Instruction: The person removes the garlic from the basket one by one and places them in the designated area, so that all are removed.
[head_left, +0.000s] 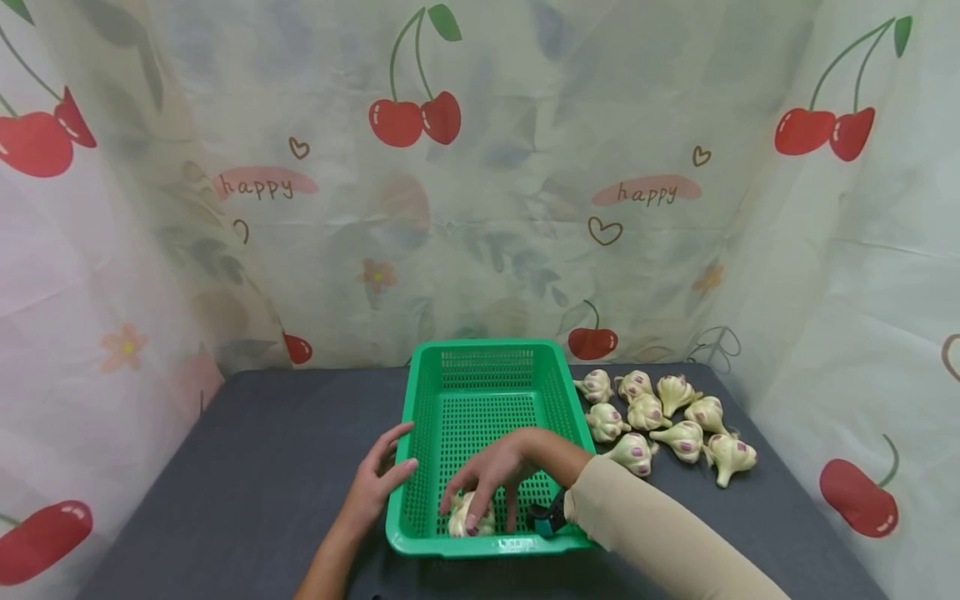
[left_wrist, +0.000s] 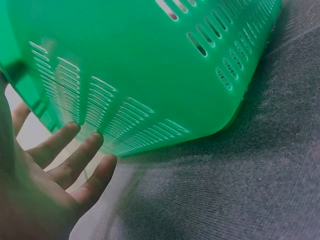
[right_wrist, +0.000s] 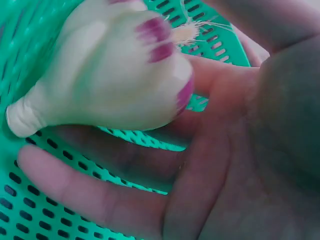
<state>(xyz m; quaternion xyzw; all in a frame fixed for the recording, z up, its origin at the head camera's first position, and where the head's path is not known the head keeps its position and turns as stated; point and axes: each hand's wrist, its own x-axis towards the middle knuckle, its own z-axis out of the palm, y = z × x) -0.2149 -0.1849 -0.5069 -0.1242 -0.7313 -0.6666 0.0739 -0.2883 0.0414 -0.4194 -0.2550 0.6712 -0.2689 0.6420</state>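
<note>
A green plastic basket (head_left: 491, 546) with slotted walls stands on the dark table. Inside it, at the front left, my right hand (head_left: 495, 471) grips a garlic bulb (head_left: 480, 521) from above. Close up in the right wrist view, the bulb (right_wrist: 115, 70) has purple patches and a root tuft, and its stem end points to the left. Two fingers (right_wrist: 90, 190) extend beneath it, over the basket's perforated floor. My left hand (head_left: 375, 479) touches the basket's left rim. In the left wrist view its fingers (left_wrist: 75, 155) are loosely spread beside the outer wall.
Several garlic bulbs (head_left: 645, 412) lie grouped on the table to the right of the basket. The dark table cloth (head_left: 292, 450) stretches out to the left. A cherry-printed curtain (head_left: 495, 250) encloses the back and both sides.
</note>
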